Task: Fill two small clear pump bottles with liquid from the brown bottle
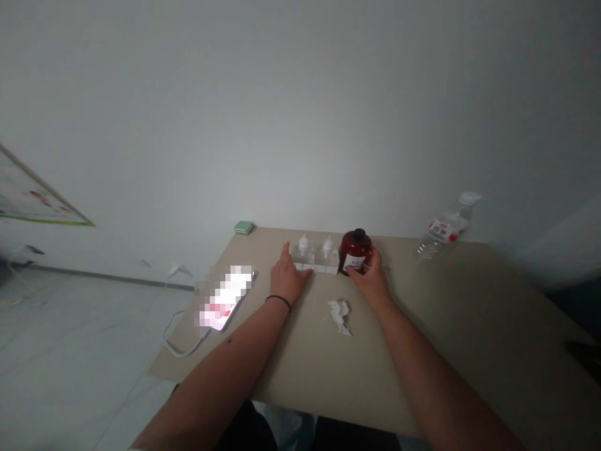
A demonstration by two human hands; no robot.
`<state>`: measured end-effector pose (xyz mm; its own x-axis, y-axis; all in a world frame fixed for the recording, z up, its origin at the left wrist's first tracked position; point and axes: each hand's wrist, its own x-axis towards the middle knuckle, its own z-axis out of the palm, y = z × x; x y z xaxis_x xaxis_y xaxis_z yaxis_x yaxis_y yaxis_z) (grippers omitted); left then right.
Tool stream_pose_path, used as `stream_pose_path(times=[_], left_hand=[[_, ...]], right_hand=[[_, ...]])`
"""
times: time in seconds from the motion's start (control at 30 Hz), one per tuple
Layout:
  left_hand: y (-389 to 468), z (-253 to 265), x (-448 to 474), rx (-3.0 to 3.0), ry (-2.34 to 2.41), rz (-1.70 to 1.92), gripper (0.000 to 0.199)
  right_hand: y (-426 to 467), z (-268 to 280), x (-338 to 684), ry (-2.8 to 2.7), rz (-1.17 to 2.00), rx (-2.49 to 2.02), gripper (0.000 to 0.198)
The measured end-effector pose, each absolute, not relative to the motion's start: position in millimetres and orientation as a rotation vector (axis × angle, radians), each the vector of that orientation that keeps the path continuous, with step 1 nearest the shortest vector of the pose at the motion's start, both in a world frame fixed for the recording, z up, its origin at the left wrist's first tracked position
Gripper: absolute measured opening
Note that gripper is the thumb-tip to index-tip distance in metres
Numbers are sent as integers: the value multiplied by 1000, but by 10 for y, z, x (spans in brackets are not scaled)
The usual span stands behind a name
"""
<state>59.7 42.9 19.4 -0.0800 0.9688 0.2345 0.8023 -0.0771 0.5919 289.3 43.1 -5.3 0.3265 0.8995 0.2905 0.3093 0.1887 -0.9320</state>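
My right hand (370,275) is wrapped round the right side of a brown bottle (348,245) with a black cap and a white label. Its thumb lies on the front of the label. To the left of the bottle is a clear block-like stand (319,269) holding two small white-tipped pieces (303,244), both upright. My left hand (286,275) grips the stand's left end, the thumb along its front edge and a finger up at its side. The bottle stands close against the stand's right end.
A crumpled white tissue (340,316) lies between my forearms. On the left, a lit phone (230,297) rests beside a white cable (181,354). A small green case (243,227) sits at the back left. At the back right is a clear plastic bottle (444,230), by the wall.
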Motion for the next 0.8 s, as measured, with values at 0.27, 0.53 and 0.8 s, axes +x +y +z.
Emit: stream_pose_path(times=[0.27,0.53,0.8], left_hand=[[401,165,563,1894,1877,919,103],[265,106,414,1864,1666,1034,100],[-100,134,272,1837,1597,1028,91]], right_hand=[[438,-52,2908,-1268,594,-1334,97],[243,-130,2951,-1225,520,-1434,94],[65,-78,2970,-1146,450,-1496,74]])
